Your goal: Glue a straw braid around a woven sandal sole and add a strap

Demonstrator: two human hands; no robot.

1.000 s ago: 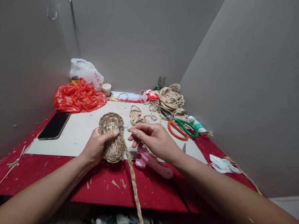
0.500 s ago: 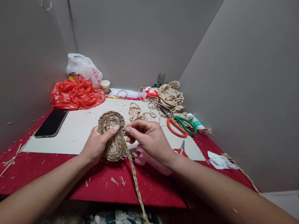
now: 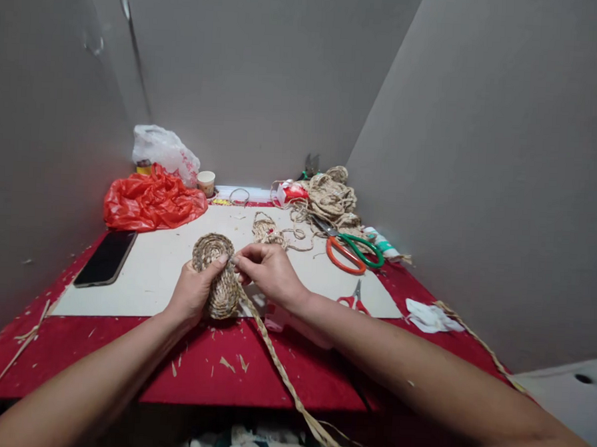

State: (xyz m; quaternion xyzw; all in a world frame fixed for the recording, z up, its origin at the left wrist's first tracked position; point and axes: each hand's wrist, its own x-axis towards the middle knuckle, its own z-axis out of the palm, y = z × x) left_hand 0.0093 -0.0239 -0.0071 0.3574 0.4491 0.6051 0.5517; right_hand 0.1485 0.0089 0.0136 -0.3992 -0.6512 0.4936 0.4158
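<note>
A coiled, braided straw sole (image 3: 223,291), oval and narrower in the middle, is held upright over the front of the white board (image 3: 160,269). My left hand (image 3: 193,290) grips its left side, thumb pressed on the face. At the upper right edge, my right hand (image 3: 270,274) pinches thumb and finger together; whatever is between the fingertips is too small to make out. A loose straw braid (image 3: 277,364) runs from the sole's right side down past the table's front edge, its end frayed. A small woven straw slipper (image 3: 267,228) lies behind my right hand.
Orange-and-green-handled scissors (image 3: 354,250) and small red scissors (image 3: 356,300) lie to the right. Behind them is a heap of straw braid (image 3: 330,195). A phone (image 3: 105,259), a red plastic bag (image 3: 152,199) and a paper cup (image 3: 206,182) are left. A pink object (image 3: 276,318) sits under my right forearm.
The camera view has shifted slightly. Both hands keep their hold near the sole's upper edge, and the loose braid's tail has swung to the right.
</note>
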